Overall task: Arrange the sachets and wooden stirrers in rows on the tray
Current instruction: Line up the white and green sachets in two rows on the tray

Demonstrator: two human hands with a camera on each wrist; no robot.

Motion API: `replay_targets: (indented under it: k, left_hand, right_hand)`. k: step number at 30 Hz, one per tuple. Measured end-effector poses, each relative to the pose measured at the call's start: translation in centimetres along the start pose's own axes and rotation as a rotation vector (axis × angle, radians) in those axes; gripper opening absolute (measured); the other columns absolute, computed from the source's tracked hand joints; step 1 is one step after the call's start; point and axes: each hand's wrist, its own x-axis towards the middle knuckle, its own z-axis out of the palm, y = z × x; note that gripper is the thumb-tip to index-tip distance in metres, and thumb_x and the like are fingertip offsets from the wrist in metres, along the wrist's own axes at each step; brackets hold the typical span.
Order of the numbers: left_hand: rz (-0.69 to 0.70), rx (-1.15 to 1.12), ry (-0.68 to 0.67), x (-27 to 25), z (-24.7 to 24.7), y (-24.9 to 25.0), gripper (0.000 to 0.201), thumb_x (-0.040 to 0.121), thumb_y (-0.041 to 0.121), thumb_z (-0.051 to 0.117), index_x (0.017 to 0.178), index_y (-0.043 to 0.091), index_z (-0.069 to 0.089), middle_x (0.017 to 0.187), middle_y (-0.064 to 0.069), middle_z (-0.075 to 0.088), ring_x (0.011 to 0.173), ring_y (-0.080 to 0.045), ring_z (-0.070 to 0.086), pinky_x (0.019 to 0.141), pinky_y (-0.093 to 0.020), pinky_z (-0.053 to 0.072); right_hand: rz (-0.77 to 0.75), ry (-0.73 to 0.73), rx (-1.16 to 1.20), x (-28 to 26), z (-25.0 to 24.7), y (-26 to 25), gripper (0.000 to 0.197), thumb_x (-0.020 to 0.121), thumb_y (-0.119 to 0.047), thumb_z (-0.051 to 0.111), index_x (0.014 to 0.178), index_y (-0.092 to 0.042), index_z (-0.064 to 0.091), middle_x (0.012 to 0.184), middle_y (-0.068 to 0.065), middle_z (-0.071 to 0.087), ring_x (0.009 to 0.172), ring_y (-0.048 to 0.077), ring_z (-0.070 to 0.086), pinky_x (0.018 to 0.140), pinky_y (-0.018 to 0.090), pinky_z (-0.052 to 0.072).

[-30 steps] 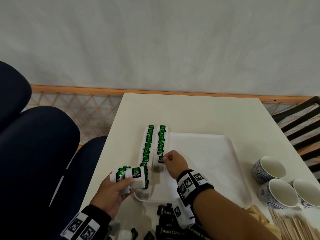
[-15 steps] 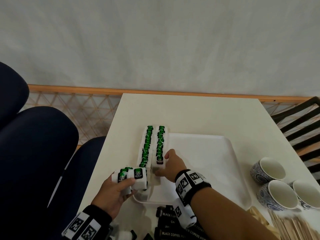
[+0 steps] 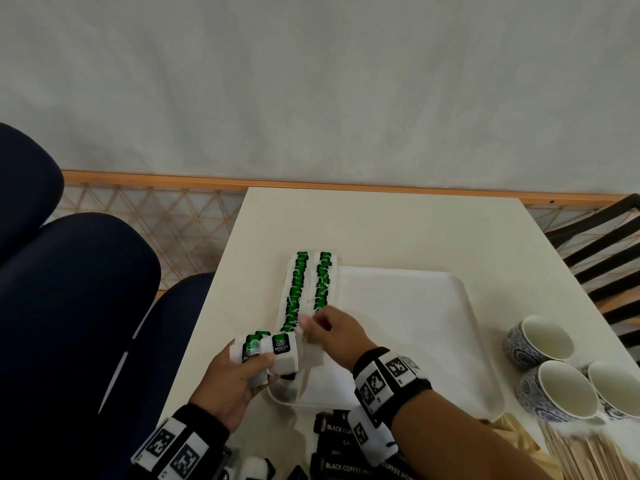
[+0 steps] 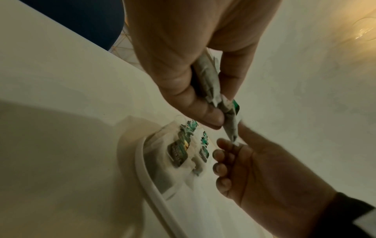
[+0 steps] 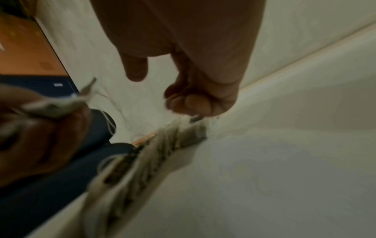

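Two rows of green tea sachets (image 3: 309,284) run along the left side of the white tray (image 3: 426,341), overhanging its far rim. My left hand (image 3: 242,372) grips a small stack of green tea sachets (image 3: 273,351) over the tray's near left corner; in the left wrist view the stack (image 4: 209,80) sits between thumb and fingers. My right hand (image 3: 325,327) hovers just right of that stack, at the near end of the rows. Its fingers (image 5: 189,103) are curled, the thumb stands apart, and nothing shows between them.
Black coffee sachets (image 3: 341,445) lie at the table's near edge under my right forearm. Wooden stirrers (image 3: 595,455) are heaped at the near right, beside three blue-patterned cups (image 3: 540,341). Dark blue chairs (image 3: 86,306) stand left of the table, a black chair (image 3: 606,244) right.
My right hand has left the near end of the right row, where it set down a sachet, and drawn back left towards the stack. My left hand has barely moved.
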Motion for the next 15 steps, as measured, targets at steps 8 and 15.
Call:
replay_targets:
  k: [8,15]
  left_hand:
    - [0.01,0.028,0.008,-0.3,1.1,0.0,0.025,0.087,-0.003,0.059,0.112,0.001,0.062,0.097,-0.02,0.072,0.076,-0.028,0.067,0.068,-0.036,0.056]
    - [-0.058,-0.059,0.062,-0.3,-0.1,0.2,0.026,0.091,0.008,0.059,0.115,-0.002,0.061,0.105,-0.023,0.07,0.092,-0.037,0.07,0.064,-0.032,0.061]
  right_hand:
    - [-0.059,-0.116,-0.004,-0.9,-0.1,0.5,0.019,0.086,-0.03,0.07,0.07,-0.022,0.063,0.07,-0.002,0.064,0.068,0.01,0.058,0.07,0.025,0.049]
    - [0.171,0.061,-0.183,0.7,-1.1,3.3,0.031,0.089,-0.032,0.065,0.066,-0.017,0.051,0.068,-0.001,0.055,0.063,0.013,0.048,0.057,0.023,0.042]
